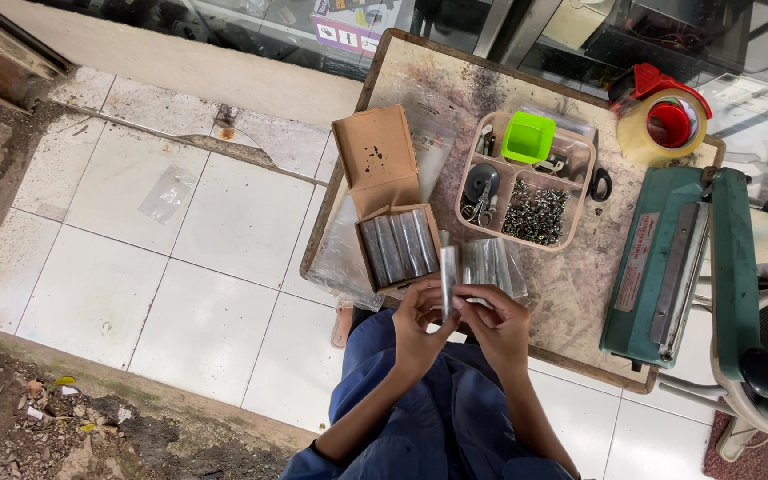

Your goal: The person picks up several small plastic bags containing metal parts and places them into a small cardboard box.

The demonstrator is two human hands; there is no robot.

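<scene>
Both hands are up at the near edge of the worn wooden surface (580, 284), and between them stands a slim silvery metal tube (447, 280), upright, apparently inside a thin clear sleeve, though that is hard to confirm at this size. The left hand (417, 327) pinches it from the left, the right hand (495, 322) from the right; each grip is clenched on the tube's lower part, fingertips only.

That fingertip hold looks like the weak point. Smooth metal in slick plastic could slide straight down and out, and the tube sits right over the edge, above the person's lap in blue cloth, so a drop probably misses the surface and rolls off across the white floor tiles (224, 222).

Just beside the left hand sits the open cardboard box (382, 160), its tray packed with similar tubes (400, 246) lying side by side. The box hangs near the left rim; a nudge from a wrist could tip it over.

Behind the right hand lies a clear bag of tubes (491, 262), loose and easy to brush. Further back, the beige divided tray (580, 191) holds a heap of small screws (535, 212), a green cup (527, 136) and scissors (482, 203); a careless reach there could scatter screws. The green heat sealer (668, 258) and tape dispenser (661, 117) stand well apart to the right.
</scene>
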